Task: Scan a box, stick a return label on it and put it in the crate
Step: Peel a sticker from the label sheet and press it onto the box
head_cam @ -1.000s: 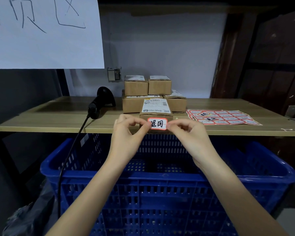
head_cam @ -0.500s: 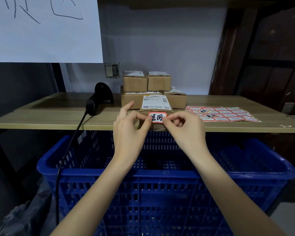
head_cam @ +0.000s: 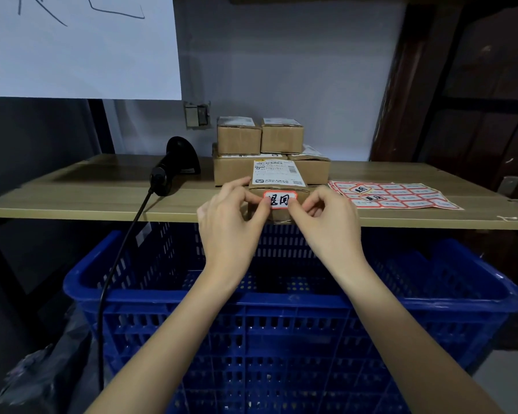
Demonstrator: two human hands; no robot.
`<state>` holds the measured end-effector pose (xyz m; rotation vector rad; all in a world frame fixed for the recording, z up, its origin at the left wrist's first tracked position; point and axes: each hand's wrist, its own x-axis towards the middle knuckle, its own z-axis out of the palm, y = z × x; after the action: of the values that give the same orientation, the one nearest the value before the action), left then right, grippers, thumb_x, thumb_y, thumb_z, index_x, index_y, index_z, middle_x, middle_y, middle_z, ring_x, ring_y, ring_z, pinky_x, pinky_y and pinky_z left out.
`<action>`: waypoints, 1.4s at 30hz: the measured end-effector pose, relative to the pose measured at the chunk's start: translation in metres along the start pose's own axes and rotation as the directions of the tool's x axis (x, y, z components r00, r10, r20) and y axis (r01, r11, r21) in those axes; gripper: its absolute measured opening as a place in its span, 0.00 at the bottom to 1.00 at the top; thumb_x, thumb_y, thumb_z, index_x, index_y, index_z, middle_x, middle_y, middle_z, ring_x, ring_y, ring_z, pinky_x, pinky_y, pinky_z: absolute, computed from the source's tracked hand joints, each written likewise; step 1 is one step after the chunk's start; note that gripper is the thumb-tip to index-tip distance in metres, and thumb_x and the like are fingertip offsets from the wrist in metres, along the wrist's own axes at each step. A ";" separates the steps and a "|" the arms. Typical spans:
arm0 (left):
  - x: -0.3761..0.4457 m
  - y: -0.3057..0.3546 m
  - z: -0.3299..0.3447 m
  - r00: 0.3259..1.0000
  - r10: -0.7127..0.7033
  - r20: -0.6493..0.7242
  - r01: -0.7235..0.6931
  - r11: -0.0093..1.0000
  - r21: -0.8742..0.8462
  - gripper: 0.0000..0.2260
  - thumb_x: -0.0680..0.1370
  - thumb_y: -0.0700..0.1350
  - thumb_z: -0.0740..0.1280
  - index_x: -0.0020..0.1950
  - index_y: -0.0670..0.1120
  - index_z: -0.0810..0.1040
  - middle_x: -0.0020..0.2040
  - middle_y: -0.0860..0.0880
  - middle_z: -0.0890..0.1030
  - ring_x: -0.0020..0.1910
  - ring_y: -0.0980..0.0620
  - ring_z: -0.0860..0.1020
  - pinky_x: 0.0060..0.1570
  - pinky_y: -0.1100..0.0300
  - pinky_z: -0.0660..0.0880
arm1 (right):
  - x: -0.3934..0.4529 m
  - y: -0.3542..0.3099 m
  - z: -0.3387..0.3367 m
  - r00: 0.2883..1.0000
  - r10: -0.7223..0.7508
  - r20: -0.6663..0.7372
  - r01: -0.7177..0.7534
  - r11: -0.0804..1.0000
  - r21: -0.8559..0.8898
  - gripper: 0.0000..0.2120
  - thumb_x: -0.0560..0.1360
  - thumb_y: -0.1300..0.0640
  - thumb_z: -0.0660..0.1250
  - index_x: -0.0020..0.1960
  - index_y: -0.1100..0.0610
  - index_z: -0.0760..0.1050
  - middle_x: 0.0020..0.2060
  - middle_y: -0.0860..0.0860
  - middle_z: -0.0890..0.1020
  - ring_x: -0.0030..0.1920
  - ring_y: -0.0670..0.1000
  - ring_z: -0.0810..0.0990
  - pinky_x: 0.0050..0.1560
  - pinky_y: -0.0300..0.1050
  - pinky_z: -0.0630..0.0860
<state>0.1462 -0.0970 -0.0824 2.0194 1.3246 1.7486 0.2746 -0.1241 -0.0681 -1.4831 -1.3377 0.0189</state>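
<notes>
A small cardboard box (head_cam: pixel 277 177) with a white shipping label on top sits at the front edge of the wooden table (head_cam: pixel 102 198). A red-bordered white return label (head_cam: pixel 280 200) lies against the box's front face. My left hand (head_cam: pixel 231 216) pinches the label's left end and my right hand (head_cam: pixel 326 216) pinches its right end, thumbs and forefingers on it. The blue plastic crate (head_cam: pixel 281 303) stands below the table edge, under my forearms.
Several more cardboard boxes (head_cam: pixel 240 138) are stacked behind the front box. A black barcode scanner (head_cam: pixel 177 162) lies to the left, its cable hanging over the edge. A sheet of return labels (head_cam: pixel 401 195) lies to the right. A white paper sign (head_cam: pixel 72 46) hangs at upper left.
Both hands have carried the return label from in front of the table edge up to the box's front face. The view has tilted slightly upward.
</notes>
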 end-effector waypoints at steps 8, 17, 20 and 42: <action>0.016 -0.001 -0.015 0.961 0.264 0.079 -0.275 0.936 0.218 0.17 0.73 0.54 0.67 0.59 0.48 0.78 0.60 0.53 0.80 0.62 0.52 0.75 0.56 0.60 0.64 | 0.009 0.004 -0.015 0.956 -0.292 -0.024 0.285 0.945 -0.159 0.20 0.69 0.48 0.70 0.57 0.57 0.75 0.54 0.51 0.76 0.56 0.51 0.72 0.51 0.40 0.67; 0.024 0.000 -0.007 0.957 0.253 0.145 -0.284 0.922 0.265 0.11 0.73 0.54 0.66 0.50 0.50 0.82 0.48 0.54 0.82 0.49 0.51 0.78 0.50 0.60 0.60 | 0.024 0.003 -0.007 0.923 -0.368 0.114 0.384 0.901 -0.201 0.13 0.71 0.52 0.68 0.51 0.58 0.82 0.48 0.53 0.82 0.51 0.56 0.78 0.51 0.52 0.74; 0.025 0.002 -0.008 0.956 0.246 0.161 -0.282 0.921 0.267 0.10 0.74 0.53 0.66 0.51 0.50 0.81 0.49 0.54 0.82 0.51 0.52 0.78 0.50 0.61 0.60 | 0.027 0.004 -0.011 0.927 -0.347 0.146 0.367 0.918 -0.152 0.12 0.72 0.54 0.68 0.53 0.57 0.82 0.48 0.52 0.82 0.52 0.55 0.77 0.53 0.54 0.74; 0.044 0.008 -0.031 0.961 -0.117 0.251 0.170 0.964 -0.203 0.17 0.80 0.48 0.58 0.67 0.47 0.73 0.63 0.49 0.77 0.63 0.55 0.74 0.66 0.61 0.68 | 0.039 0.006 -0.038 0.981 -0.076 0.180 0.018 0.952 0.307 0.15 0.77 0.56 0.61 0.63 0.52 0.76 0.55 0.45 0.78 0.56 0.44 0.77 0.54 0.33 0.70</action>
<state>0.1204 -0.0839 -0.0369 1.8867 1.1164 1.4656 0.3165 -0.1209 -0.0327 -1.2097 -1.4498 0.3300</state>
